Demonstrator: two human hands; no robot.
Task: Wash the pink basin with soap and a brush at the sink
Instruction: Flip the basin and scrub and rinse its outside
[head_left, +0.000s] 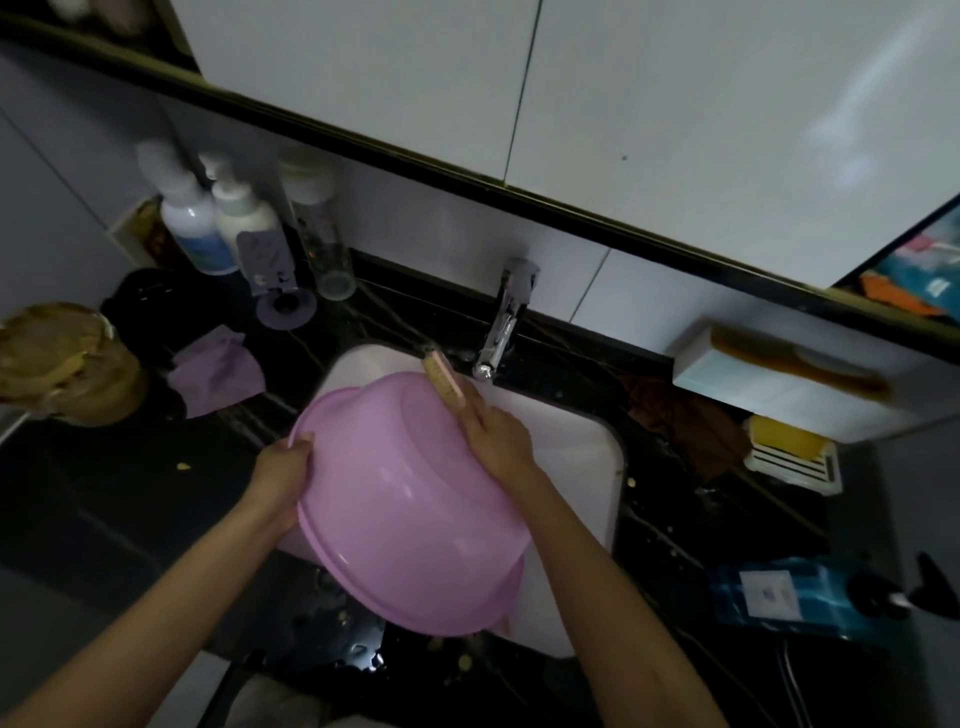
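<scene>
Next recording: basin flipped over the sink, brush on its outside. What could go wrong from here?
1. Only the left hand grips the pink basin at its rim; pressure from the brush in the right hand could twist it loose into the sink.
2. The brush works close to the faucet, so a long stroke may knock it.
3. The pink basin overhangs the sink's near edge, so runoff could land on the counter.

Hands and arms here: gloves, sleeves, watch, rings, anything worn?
Left hand and right hand are both bare: no gloves, no rings visible. No watch or band on either wrist. Forearms are uncovered to the frame's edge, with no sleeve in view. Light is dim; no markings discernible.
</scene>
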